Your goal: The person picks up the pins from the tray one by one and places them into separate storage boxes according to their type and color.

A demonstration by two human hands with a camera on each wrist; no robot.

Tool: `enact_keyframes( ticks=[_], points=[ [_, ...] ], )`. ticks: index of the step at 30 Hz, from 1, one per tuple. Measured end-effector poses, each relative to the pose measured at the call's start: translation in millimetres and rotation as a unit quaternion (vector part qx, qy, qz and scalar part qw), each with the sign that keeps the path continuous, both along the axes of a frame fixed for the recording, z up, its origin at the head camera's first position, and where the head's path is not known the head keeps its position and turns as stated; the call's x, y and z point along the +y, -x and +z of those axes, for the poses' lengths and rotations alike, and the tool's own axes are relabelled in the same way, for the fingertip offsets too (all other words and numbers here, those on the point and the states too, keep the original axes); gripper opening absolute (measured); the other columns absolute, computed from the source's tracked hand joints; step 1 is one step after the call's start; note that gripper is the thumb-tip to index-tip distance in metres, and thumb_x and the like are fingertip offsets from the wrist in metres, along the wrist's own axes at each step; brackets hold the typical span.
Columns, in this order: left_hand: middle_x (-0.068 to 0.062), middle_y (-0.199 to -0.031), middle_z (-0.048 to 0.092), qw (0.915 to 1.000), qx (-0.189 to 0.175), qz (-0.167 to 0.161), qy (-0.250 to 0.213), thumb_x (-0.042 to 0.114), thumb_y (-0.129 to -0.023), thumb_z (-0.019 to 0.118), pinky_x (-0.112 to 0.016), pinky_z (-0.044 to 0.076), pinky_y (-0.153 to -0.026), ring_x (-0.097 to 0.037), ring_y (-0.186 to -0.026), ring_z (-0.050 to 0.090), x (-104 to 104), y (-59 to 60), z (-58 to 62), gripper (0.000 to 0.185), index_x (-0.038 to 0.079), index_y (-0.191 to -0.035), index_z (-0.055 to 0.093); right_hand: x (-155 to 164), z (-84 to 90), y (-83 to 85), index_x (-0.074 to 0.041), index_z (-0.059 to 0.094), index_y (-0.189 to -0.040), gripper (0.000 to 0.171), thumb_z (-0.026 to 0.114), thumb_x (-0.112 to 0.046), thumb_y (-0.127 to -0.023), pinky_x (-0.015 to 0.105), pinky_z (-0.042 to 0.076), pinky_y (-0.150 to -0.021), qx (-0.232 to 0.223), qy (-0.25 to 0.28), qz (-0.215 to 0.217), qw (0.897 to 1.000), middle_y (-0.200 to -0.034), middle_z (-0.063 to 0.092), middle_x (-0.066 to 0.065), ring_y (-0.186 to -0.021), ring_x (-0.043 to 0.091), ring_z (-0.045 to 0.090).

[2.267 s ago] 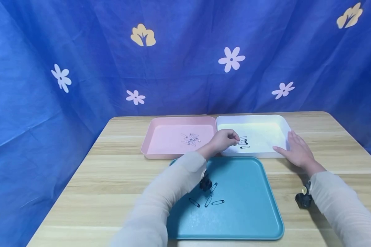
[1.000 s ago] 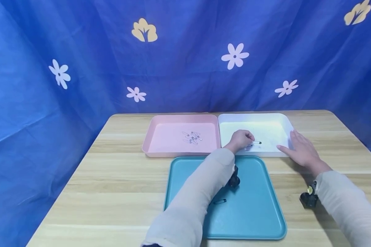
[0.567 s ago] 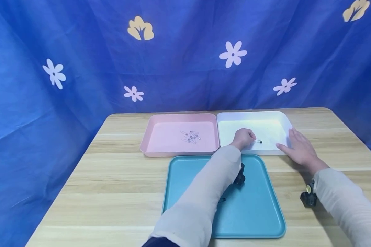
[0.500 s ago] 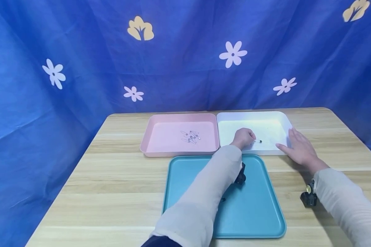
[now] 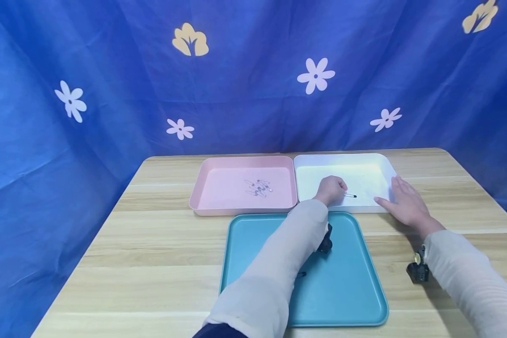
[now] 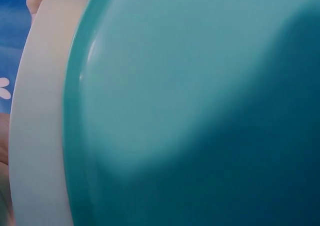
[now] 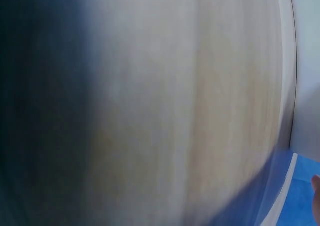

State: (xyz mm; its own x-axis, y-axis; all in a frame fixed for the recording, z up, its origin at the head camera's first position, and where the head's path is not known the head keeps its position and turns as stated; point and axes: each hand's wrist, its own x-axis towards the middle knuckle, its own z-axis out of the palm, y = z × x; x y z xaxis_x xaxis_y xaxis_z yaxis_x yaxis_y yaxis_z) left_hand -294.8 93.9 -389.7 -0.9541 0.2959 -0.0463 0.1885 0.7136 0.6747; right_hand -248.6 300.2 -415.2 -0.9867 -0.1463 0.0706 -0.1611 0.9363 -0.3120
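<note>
Left hand still curled, pinching safety pin over white tray; right hand unmoved, flat.

Left hand hides white-tray pins

Blurred wooden tabletop fills frame; dark shadow at left; white tray edge at right; blue cloth lower right.
</note>
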Motion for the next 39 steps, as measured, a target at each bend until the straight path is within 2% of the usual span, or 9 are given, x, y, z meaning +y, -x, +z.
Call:
enact_keyframes(
  ticks=[4, 9, 18, 29, 39],
  points=[
    [0.007, -0.077, 0.059, 0.9998, 0.014, -0.013, 0.0, 0.008, -0.083, 0.054, -0.015, 0.039, -0.069, -0.007, -0.075, 0.05, -5.7, -0.9, 3.2, 0.014, 0.011, -0.081, 0.067, -1.4, -0.7, 0.1, 0.016, 0.002, -0.13, 0.088, 0.032, -0.054, -0.085, 0.052, 0.004, -0.098, -0.001, 0.001, 0.004, 1.0, -0.135, 0.003, 0.033, -0.124, 0.043, 0.003],
    [0.007, -0.074, 0.058, 0.9994, 0.011, -0.029, -0.015, 0.011, -0.083, 0.054, -0.015, 0.039, -0.066, -0.007, -0.071, 0.049, -14.9, -3.5, 12.7, 0.013, 0.009, -0.084, 0.067, -0.3, 0.2, 0.9, 0.016, 0.001, -0.13, 0.088, 0.033, -0.054, -0.085, 0.051, 0.003, -0.099, -0.004, 0.002, 0.008, 1.0, -0.135, 0.002, 0.034, -0.124, 0.043, 0.002],
    [0.004, -0.08, 0.061, 0.998, 0.031, -0.051, -0.022, 0.014, -0.084, 0.054, -0.015, 0.038, -0.066, -0.008, -0.073, 0.05, -37.0, -8.5, 26.7, 0.015, 0.008, -0.088, 0.067, 2.3, 1.9, 0.5, 0.017, 0.002, -0.129, 0.088, 0.033, -0.052, -0.086, 0.051, 0.004, -0.099, 0.001, -0.002, 0.016, 1.0, -0.133, 0.003, 0.035, -0.123, 0.044, 0.004],
    [0.004, -0.079, 0.058, 0.9975, 0.003, -0.049, -0.052, 0.017, -0.084, 0.055, -0.018, 0.04, -0.064, -0.009, -0.074, 0.05, -62.3, -24.7, 36.2, 0.012, 0.01, -0.086, 0.065, 1.2, 3.3, 0.4, 0.017, 0.001, -0.129, 0.089, 0.033, -0.053, -0.085, 0.051, 0.004, -0.098, -0.007, 0.0, 0.017, 1.0, -0.133, 0.002, 0.036, -0.123, 0.045, 0.003],
    [0.006, -0.081, 0.058, 0.9969, -0.014, -0.059, -0.049, 0.018, -0.084, 0.056, -0.019, 0.04, -0.063, -0.009, -0.074, 0.049, -83.1, -39.1, 37.2, 0.01, 0.012, -0.085, 0.064, -0.6, 4.6, -1.3, 0.017, -0.001, -0.129, 0.09, 0.033, -0.054, -0.085, 0.052, 0.003, -0.098, -0.012, 0.006, 0.014, 1.0, -0.134, 0.0, 0.035, -0.123, 0.044, 0.002]
  ],
)
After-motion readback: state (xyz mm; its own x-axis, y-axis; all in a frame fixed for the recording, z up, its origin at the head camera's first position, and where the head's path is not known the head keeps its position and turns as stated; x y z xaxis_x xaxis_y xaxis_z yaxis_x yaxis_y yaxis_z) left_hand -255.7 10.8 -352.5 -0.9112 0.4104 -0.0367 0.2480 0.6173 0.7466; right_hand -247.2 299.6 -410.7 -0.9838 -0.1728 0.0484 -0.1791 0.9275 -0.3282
